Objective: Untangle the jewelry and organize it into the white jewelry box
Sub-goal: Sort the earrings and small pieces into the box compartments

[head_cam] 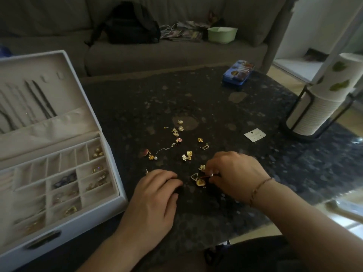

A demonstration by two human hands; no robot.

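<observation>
The white jewelry box (117, 179) stands open at the left; necklaces hang in its lid, and earrings and rings lie in several compartments. Small gold earrings and charms (181, 146) lie scattered on the dark speckled table. A thin chain with a pearl (157, 157) rests left of them. My right hand (233, 173) pinches at a small cluster of gold pieces (199, 178) near the table's front. My left hand (157, 195) rests curled on the table just left of that cluster; whether it holds anything is hidden.
A blue tin (237, 74) sits at the table's far side. A white earring card (255, 135) lies to the right. A stack of paper cups in a black holder (322, 97) stands at the right edge. A sofa with a black backpack (131, 24) is behind.
</observation>
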